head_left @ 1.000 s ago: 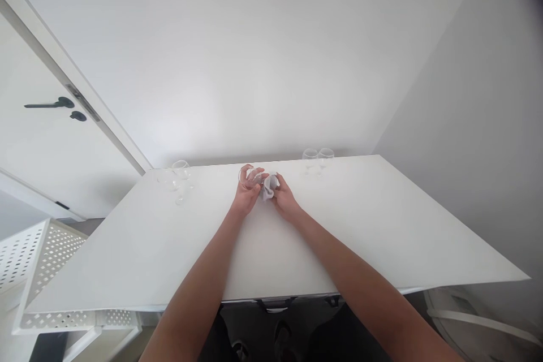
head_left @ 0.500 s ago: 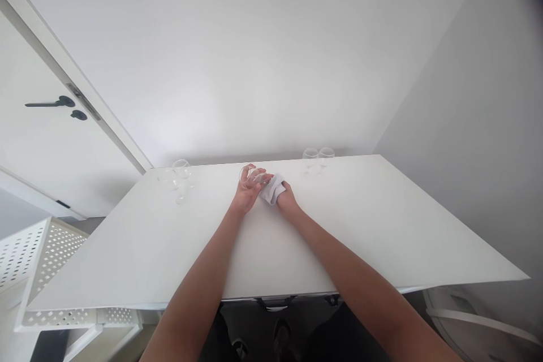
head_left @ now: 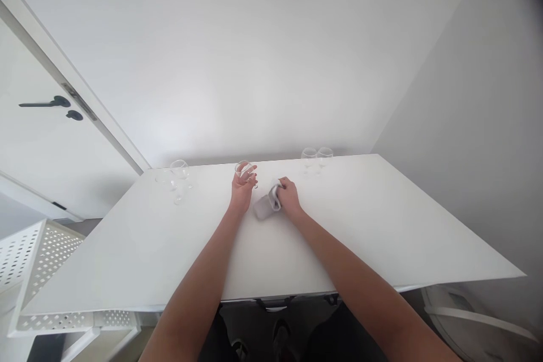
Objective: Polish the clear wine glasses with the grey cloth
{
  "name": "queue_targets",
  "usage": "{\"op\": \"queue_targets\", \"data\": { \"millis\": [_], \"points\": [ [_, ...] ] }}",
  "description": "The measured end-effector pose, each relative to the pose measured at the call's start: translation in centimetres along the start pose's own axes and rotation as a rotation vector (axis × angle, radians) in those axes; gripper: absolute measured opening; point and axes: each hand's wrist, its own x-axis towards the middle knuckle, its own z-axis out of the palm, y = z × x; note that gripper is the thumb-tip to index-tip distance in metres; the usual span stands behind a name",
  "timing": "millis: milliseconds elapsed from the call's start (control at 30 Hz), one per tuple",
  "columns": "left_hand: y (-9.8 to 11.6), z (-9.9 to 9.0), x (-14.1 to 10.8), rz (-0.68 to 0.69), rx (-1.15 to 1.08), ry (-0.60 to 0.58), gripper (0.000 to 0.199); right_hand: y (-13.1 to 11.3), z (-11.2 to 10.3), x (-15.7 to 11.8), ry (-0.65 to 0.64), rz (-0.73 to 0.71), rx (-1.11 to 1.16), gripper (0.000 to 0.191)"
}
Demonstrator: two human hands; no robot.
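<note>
My left hand [head_left: 242,192] is closed around a clear wine glass [head_left: 243,169], its bowl facing up and slightly tilted above the white table [head_left: 169,266]. To its right, my right hand [head_left: 289,195] grips a grey cloth [head_left: 266,207], which hangs down toward the left and is a little blurred. Cloth and glass are apart. Two wine glasses [head_left: 309,155] stand side by side at the back of the table, right of my hands. Further left, a group of clear glasses [head_left: 180,171] is at the back; their outlines are faint.
A white wall rises behind the table's back edge. On the left are a door with a black handle [head_left: 46,103] and a white perforated basket [head_left: 55,260] beside the table. A pale curved frame [head_left: 475,317] shows below the right front edge.
My right hand has drawn the cloth away from the glass, and the cloth now hangs lower. My left hand has shifted slightly left, turning the glass more upright.
</note>
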Motion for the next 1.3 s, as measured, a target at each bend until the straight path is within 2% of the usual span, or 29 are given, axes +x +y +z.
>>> {"op": "queue_targets", "data": {
  "millis": [67, 167, 267, 500, 633, 733, 867, 933, 1033, 1200, 1300],
  "points": [
    [0.0, 0.0, 0.0, 0.016, 0.042, -0.006, 0.062, -0.5, 0.1, -0.4, -0.126, -0.150, -0.153, 0.025],
    [0.2, 0.2, -0.2, 0.014, 0.069, -0.016, 0.060, -1.2, 0.3, -1.4, -0.411, -0.364, -0.511, 0.060],
    [0.2, 0.3, -0.4, -0.037, 0.093, -0.046, 0.063, -1.6, 0.5, -2.2, -0.565, -0.403, -0.802, 0.068],
    [-0.2, 0.5, -0.5, -0.062, 0.171, -0.083, 0.061, -1.8, 1.1, -2.9, -0.470, -0.381, -1.131, 0.060],
    [-0.2, 0.6, -0.6, -0.109, 0.241, -0.163, 0.063, -1.8, 1.4, -3.1, -0.521, -0.360, -1.189, 0.049],
    [-0.3, 0.6, -0.5, -0.112, 0.254, -0.184, 0.066, -1.5, 1.5, -3.2, -0.497, -0.342, -1.194, 0.049],
    [-0.6, 0.5, -0.3, -0.067, 0.248, -0.169, 0.080, -0.8, 1.0, -2.7, -0.420, -0.335, -1.230, 0.054],
    [-0.6, 0.4, -0.3, -0.037, 0.236, -0.129, 0.081, -0.5, 0.2, -2.4, -0.379, -0.327, -1.277, 0.056],
    [-0.5, 0.4, -0.3, -0.031, 0.250, -0.073, 0.069, -0.4, -2.1, -2.4, -0.328, -0.278, -1.320, 0.056],
    [-0.7, 0.5, -0.2, -0.096, 0.338, -0.017, 0.044, -0.2, -8.3, -4.3, -0.249, -0.226, -1.354, 0.058],
    [-1.1, 0.4, 0.0, -0.104, 0.355, -0.009, 0.038, -0.2, -12.4, -5.6, -0.194, -0.224, -1.371, 0.059]
  ]
}}
